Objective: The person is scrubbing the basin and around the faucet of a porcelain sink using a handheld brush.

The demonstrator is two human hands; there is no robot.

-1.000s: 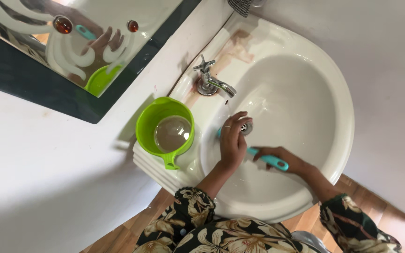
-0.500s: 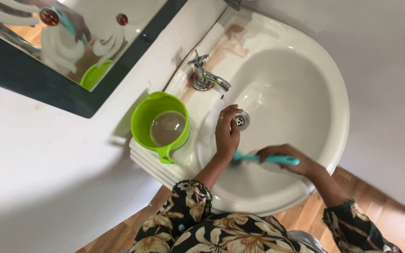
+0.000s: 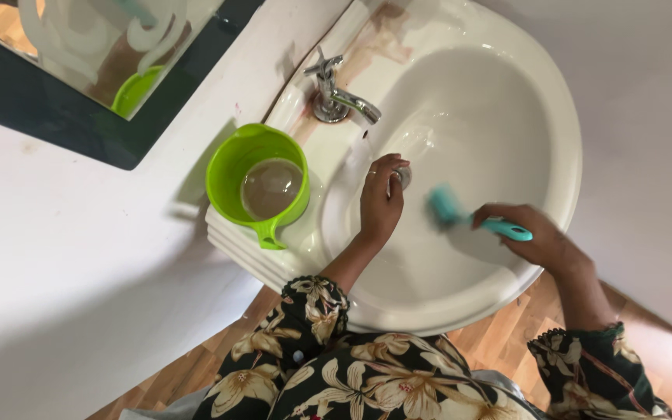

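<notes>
Gripping the teal brush [image 3: 468, 219] in closed fingers, the right hand [image 3: 534, 237] aimed its long axis toward the drain [image 3: 403, 176], where the left hand [image 3: 380, 204] rested with loose fingers.

A home bathroom: white wall-hung washbasin [image 3: 554, 155], chrome tap [image 3: 340, 99], mirror [image 3: 95, 54] above

A dark garment [image 3: 367, 381] printed with large cream and tan flowers and green leaves is worn. Its sleeves end above the wrists in scalloped black trim. A thin ring is seen on a finger of the left hand [image 3: 381, 204]. The right hand [image 3: 529, 235] is bare.
</notes>
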